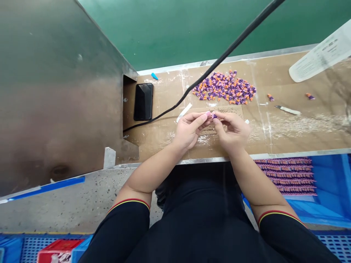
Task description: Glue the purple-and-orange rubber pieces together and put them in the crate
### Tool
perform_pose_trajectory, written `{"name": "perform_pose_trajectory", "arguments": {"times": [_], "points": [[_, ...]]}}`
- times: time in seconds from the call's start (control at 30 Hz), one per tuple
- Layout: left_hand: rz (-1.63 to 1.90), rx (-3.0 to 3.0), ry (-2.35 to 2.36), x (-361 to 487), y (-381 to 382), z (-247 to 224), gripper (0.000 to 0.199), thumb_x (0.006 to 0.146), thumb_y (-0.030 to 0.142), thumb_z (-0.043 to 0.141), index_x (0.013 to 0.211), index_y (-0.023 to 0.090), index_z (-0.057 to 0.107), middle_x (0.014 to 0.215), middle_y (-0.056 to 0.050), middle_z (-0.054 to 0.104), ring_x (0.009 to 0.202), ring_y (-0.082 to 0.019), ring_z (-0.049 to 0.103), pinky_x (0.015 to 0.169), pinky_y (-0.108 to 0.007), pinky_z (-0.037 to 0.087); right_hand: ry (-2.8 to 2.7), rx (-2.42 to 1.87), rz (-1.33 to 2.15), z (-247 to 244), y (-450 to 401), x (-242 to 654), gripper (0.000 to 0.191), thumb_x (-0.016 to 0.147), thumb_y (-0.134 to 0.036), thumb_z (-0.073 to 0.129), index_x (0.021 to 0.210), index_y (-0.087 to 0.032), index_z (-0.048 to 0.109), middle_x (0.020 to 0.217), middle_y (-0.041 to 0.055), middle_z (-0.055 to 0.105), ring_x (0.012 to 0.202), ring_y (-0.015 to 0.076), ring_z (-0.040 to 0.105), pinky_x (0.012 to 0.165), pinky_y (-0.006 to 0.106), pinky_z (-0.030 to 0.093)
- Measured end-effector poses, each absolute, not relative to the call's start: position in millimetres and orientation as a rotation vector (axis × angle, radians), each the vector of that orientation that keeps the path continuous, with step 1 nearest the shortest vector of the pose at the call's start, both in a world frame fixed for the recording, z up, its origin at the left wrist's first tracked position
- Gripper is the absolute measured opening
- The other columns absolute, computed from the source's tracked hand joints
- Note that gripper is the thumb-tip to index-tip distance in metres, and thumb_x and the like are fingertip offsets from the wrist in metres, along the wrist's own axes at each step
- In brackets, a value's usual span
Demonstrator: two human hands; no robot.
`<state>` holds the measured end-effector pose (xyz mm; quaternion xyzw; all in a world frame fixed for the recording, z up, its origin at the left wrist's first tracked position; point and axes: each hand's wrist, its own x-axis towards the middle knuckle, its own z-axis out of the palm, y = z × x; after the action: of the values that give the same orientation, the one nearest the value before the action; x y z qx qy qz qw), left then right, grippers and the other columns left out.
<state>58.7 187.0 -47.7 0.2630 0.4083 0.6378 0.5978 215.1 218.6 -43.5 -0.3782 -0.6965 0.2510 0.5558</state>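
Observation:
A small purple piece (pixel 214 116) is pinched between the thumb and fingers of my right hand (pixel 231 129), above the cardboard-covered bench. Touching it from the other side, my left hand (pixel 189 130) has its thumb and forefinger pressed together on something pink and tiny at the fingertips. Whether that pink bit belongs to the purple piece cannot be made out. Just beyond both hands lies a pile of small purple and orange pieces (pixel 226 87). A white strip (pixel 184 112) rests left of the pile, near my left hand.
A black phone (pixel 143 102) and a blue cap (pixel 154 76) lie at the left beside a metal cabinet (pixel 68 91). A black cable (pixel 219 60) crosses overhead. Rightward are a knife (pixel 287 110), two loose pieces and a translucent container (pixel 320 60). Below, a blue crate (pixel 329 182) holds rows of pieces.

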Motion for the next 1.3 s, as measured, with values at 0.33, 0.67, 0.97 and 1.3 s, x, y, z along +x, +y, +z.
{"name": "perform_pose_trajectory", "arguments": {"times": [0.33,0.67,0.97,1.3], "points": [[1.547,0.66,0.974,66.1,186.1,-45.7,0.035,0.075,0.057,0.108,0.092,0.031,0.093,0.105,-0.004,0.09,0.098,-0.018,0.086,0.097,-0.031,0.073,-1.675,-0.795,0.442,-38.9,221.7,212.1,0.014,0.104,-0.022,0.078,0.108,-0.032,0.088,0.103,0.0019,0.091,0.09,0.0241,0.089,0.082,0.043,0.076],[1.63,0.964,1.133,68.5,180.0,-39.2,0.031,0.089,0.06,0.098,0.098,0.031,0.093,0.113,-0.006,0.09,0.116,-0.027,0.087,0.115,-0.049,0.072,-1.689,-0.861,0.408,-40.4,219.8,212.7,0.011,0.103,-0.027,0.079,0.102,-0.033,0.088,0.098,0.0024,0.091,0.088,0.0257,0.089,0.082,0.045,0.077],[1.705,1.278,1.231,66.9,173.4,-38.6,0.015,0.102,0.043,0.088,0.111,0.031,0.093,0.119,-0.008,0.089,0.115,-0.024,0.088,0.109,-0.041,0.073,-1.657,-0.835,0.411,-40.8,218.9,213.7,0.01,0.101,-0.024,0.081,0.1,-0.032,0.087,0.1,0.003,0.091,0.089,0.0259,0.089,0.081,0.043,0.077],[1.7,1.404,1.253,69.2,174.2,-45.7,0.018,0.106,0.04,0.084,0.121,0.034,0.091,0.126,-0.007,0.088,0.119,-0.025,0.086,0.112,-0.044,0.072,-1.679,-0.853,0.461,-43.0,220.6,218.1,0.01,0.104,-0.027,0.077,0.101,-0.031,0.086,0.105,0.0041,0.092,0.099,0.0277,0.091,0.087,0.046,0.078]]}}
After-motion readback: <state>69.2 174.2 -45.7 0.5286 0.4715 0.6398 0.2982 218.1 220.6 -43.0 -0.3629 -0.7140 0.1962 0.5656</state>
